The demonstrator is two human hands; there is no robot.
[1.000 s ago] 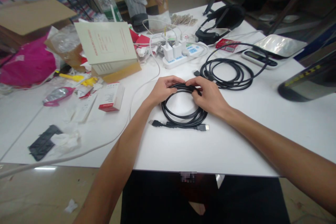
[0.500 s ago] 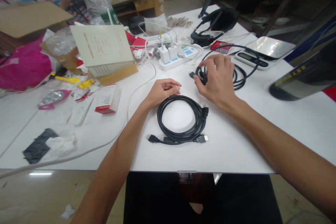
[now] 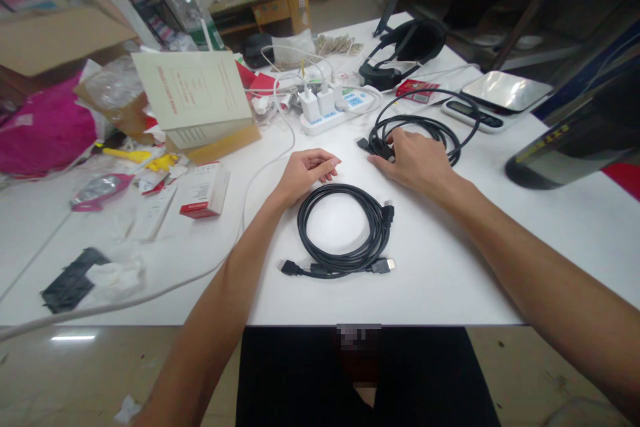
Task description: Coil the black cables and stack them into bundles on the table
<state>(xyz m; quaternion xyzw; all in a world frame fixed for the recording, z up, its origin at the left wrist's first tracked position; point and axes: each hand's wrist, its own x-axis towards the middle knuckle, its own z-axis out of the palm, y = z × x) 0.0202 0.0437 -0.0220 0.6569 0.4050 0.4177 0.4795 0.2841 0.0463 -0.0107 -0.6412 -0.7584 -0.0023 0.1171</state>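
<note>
A coiled black cable (image 3: 345, 230) with connectors at both ends lies flat on the white table (image 3: 450, 273) in front of me. My left hand (image 3: 306, 175) rests on the table just beyond the coil, fingers loosely bent and holding nothing. My right hand (image 3: 414, 160) lies palm down on the near left edge of a second, looser black cable coil (image 3: 435, 128), its fingers curled over the strands beside that cable's connector (image 3: 364, 144).
A white power strip (image 3: 334, 113) with chargers sits behind the hands. A digital scale (image 3: 495, 97) and black headset (image 3: 407, 50) stand at the right rear. A cream booklet (image 3: 193, 93), red-white box (image 3: 206, 190), pink bag (image 3: 43, 130) and clutter fill the left.
Both hands let go of the near coil, which now lies flat. My right hand reached back right to the second coil and settled on it. My left hand stayed beside the near coil.
</note>
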